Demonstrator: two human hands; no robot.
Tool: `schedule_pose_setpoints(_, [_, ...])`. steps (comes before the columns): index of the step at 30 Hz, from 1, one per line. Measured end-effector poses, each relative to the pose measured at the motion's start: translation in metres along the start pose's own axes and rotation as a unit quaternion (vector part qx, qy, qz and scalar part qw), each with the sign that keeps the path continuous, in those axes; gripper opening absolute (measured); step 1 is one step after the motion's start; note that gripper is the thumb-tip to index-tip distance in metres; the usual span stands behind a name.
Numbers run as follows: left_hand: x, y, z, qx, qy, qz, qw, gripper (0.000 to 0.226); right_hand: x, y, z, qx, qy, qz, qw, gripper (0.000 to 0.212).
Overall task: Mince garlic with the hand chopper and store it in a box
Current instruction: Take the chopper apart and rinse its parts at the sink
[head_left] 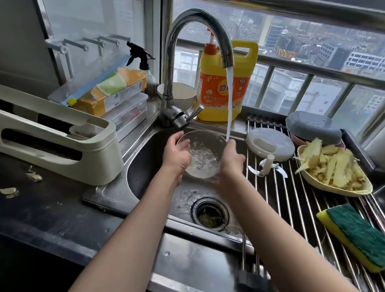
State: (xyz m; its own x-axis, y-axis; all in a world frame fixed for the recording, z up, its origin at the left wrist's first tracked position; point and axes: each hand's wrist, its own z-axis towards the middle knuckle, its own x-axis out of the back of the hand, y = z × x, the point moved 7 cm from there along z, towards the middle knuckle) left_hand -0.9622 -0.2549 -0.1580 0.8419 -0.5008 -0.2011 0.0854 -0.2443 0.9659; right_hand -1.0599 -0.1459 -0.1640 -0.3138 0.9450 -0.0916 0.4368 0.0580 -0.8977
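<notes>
Both hands grip the clear chopper bowl [201,153] over the sink [146,186], left hand [176,154] and right hand [231,160] curled round opposite rims. The tap [227,56] stream lands at the bowl's right edge. The chopper lid [269,143] and blade [267,167] lie just right of the bowl, nearer the right hand

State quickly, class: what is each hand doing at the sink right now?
Left hand: grips the clear chopper bowl by its left side.
Right hand: grips the same bowl's right side, under the running water.
</notes>
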Motion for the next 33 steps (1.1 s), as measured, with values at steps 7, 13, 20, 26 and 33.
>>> schedule_pose_setpoints(7, [0.003,0.008,0.005,-0.073,0.024,0.013,0.997,0.063,0.006,-0.007,0.011,0.068,0.006,-0.101,0.992,0.02])
schedule_pose_setpoints(13, [-0.015,-0.029,-0.007,0.163,-0.077,0.053,0.982,0.062,0.005,0.013,0.004,0.009,0.083,0.004,0.996,0.011])
schedule_pose_setpoints(20, [0.042,-0.021,0.014,0.067,0.201,0.063,0.975,0.016,-0.015,0.016,-0.009,-0.012,-0.065,-0.102,0.993,0.036])
schedule_pose_setpoints(26, [0.003,-0.028,0.005,0.197,0.01,-0.097,0.976,0.034,-0.024,-0.023,-0.006,0.062,-0.086,-0.114,0.988,0.034])
schedule_pose_setpoints(33, [-0.016,-0.017,0.003,0.166,-0.122,-0.062,0.977,0.053,-0.017,0.028,-0.025,-0.127,-0.043,0.233,0.963,0.059])
